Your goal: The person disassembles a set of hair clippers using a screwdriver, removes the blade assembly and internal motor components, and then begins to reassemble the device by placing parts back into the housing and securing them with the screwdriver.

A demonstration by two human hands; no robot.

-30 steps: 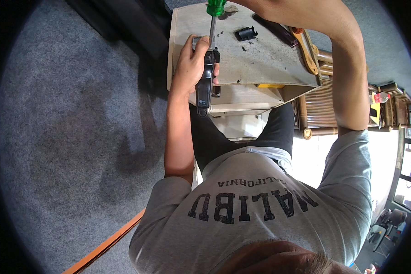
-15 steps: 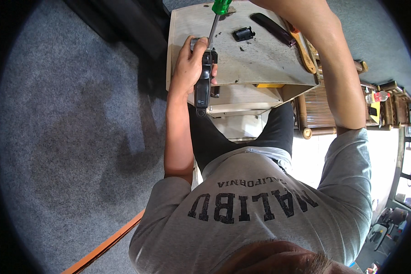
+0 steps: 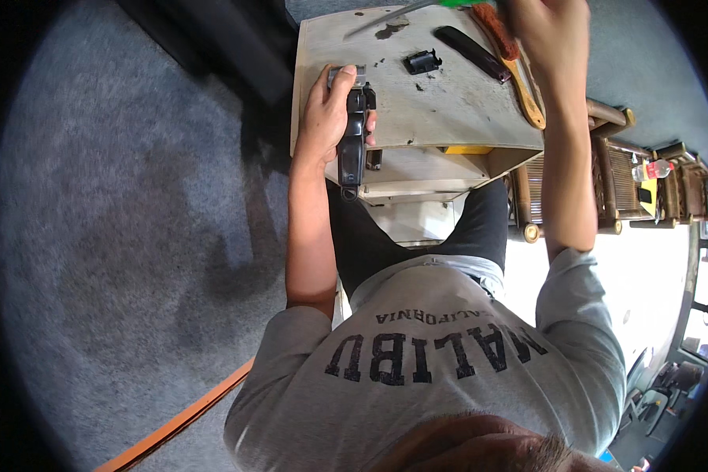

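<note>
My left hand is wrapped around a black hair clipper, its metal blade end up by my thumb and its hanging loop toward me. My right hand is raised at the top edge, blurred by motion. From it a screwdriver points left, its green handle partly cut off by the frame. The shaft's tip is apart from the clipper. On the tabletop lie a small black plastic piece and a long dark clipper cover.
A brush with a wooden handle and reddish bristles lies along the tabletop's right edge. Dark crumbs are scattered around. Under the top is an open shelf with a yellow item. A bamboo bench with a bottle stands to the right.
The screwdriver has left the clipper's blade end and swung from upright to nearly level, up and to the right. My right forearm has shifted inward. My left hand stays with the clipper.
</note>
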